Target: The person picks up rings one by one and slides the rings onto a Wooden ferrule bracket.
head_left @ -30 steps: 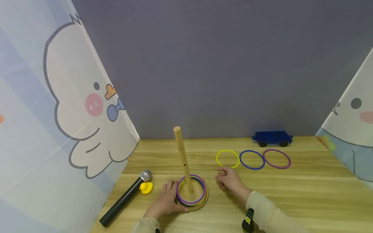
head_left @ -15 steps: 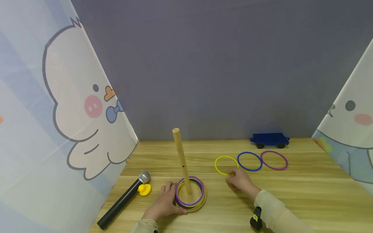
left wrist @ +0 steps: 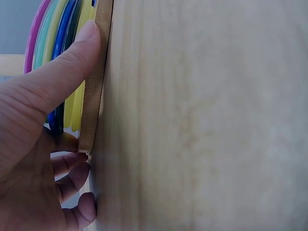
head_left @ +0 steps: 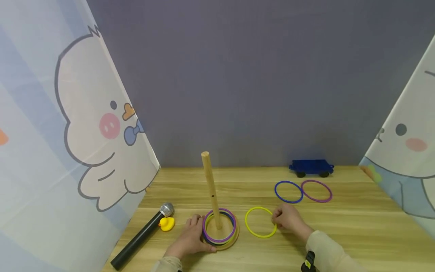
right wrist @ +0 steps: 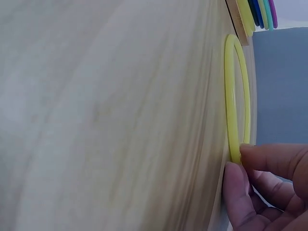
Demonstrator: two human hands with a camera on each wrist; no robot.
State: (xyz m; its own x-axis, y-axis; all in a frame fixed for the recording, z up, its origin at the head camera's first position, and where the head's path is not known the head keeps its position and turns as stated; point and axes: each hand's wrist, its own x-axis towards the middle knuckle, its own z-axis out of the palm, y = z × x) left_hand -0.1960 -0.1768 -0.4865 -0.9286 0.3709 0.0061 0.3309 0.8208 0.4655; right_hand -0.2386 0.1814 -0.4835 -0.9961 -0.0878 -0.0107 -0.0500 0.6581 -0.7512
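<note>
A wooden ring-toss stand [head_left: 211,181] has an upright peg on a round base [left wrist: 95,103]. Several coloured rings lie stacked around the peg, a purple ring [head_left: 220,241] uppermost. My left hand [head_left: 188,238] grips the left side of the base, thumb at the front against its edge and the lower rings, fingers curled round the far side. To the right of the stand, a loose yellow ring [head_left: 261,237] lies close to the tabletop. My right hand [head_left: 289,219] pinches its right edge between thumb and fingers; the right wrist view shows that pinch on the yellow ring [right wrist: 231,101].
A blue ring [head_left: 289,202] and a purple ring [head_left: 316,200] lie farther back, edges meeting. Behind them stands a blue toy wagon [head_left: 310,167]. At left are a black microphone [head_left: 139,238] and a yellow rubber duck [head_left: 167,224]. Printed cloth panels flank the wooden table [head_left: 357,234].
My right hand reached the yellow ring, took hold of its edge and drew it nearer, away from the blue ring. My left hand stays on the stand's base. The head view shifted slightly.
</note>
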